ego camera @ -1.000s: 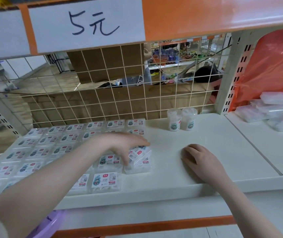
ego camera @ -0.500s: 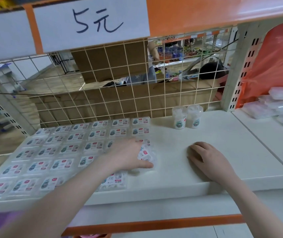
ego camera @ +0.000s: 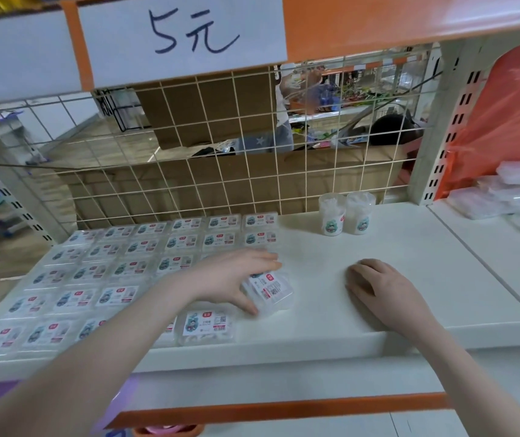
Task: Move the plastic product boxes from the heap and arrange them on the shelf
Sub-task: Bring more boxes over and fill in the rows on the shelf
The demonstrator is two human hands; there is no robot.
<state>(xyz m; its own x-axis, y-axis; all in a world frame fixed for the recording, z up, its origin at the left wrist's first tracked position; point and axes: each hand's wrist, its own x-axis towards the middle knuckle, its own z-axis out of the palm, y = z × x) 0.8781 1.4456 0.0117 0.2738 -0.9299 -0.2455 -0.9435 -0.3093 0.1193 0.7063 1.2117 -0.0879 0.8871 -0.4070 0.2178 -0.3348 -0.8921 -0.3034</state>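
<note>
Gripping a small stack of plastic boxes (ego camera: 268, 291) in our left hand (ego camera: 233, 275), we have turned it askew since a moment ago, readying placement beside the grid of boxes (ego camera: 132, 266); our right hand (ego camera: 378, 288) rests empty on the shelf (ego camera: 441, 279). Farther right, the heap (ego camera: 511, 197) waits.

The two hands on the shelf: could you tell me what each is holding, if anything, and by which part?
The left hand grips a tilted plastic box at its left end, thumb on the near edge. The right hand holds nothing, resting flat on the shelf.
</note>
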